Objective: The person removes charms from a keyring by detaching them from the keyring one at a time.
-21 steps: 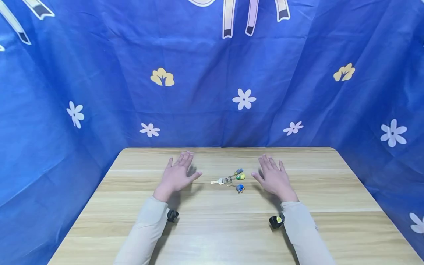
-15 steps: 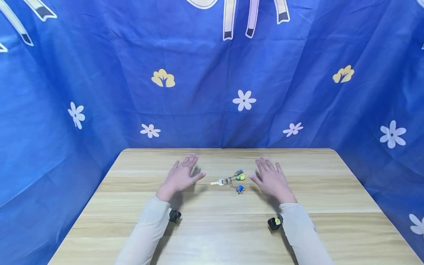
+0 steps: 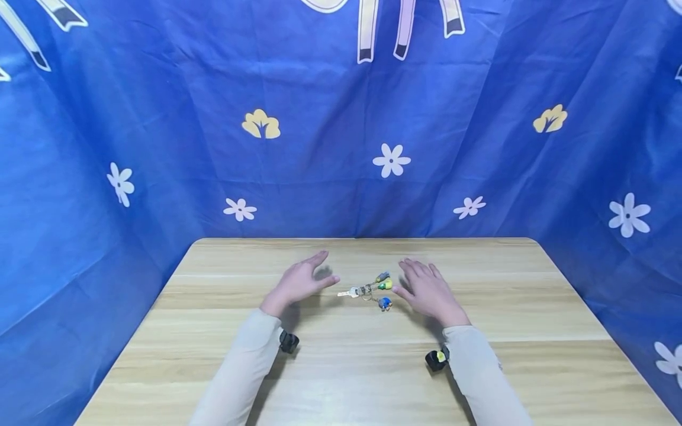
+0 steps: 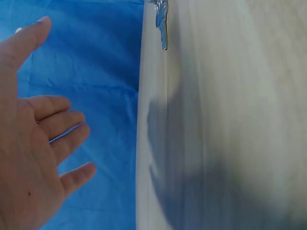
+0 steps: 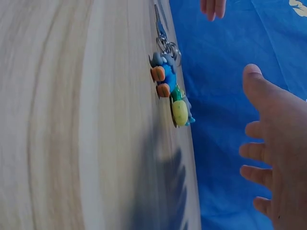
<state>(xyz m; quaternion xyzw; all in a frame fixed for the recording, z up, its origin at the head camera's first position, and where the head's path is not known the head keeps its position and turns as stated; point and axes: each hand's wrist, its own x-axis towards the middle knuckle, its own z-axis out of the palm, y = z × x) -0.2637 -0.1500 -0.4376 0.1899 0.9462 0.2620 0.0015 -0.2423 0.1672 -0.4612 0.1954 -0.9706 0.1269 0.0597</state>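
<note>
A bunch of keys (image 3: 353, 292) on a metal ring lies mid-table, the key pointing left. Three small charms hang from its ring on the right: a blue figure (image 3: 385, 303), a yellow-and-green one (image 3: 385, 284) and a grey-blue one (image 3: 382, 276). My left hand (image 3: 301, 280) hovers just left of the key tip, thumb apart and fingers relaxed, holding nothing. To the right of the charms my right hand (image 3: 428, 291) is held above the table, its thumb near the yellow charm. In the right wrist view a gap shows between that hand (image 5: 288, 148) and the charms.
The pale wooden table (image 3: 362, 378) has rounded far corners. A blue curtain (image 3: 319, 189) with white flowers hangs behind it and along both sides. Each wrist carries a small black camera (image 3: 288, 342).
Both hands have moved inward toward the keys, the left to the right and the right to the left. Their fingers have bent a little more. The keys lie where they were.
</note>
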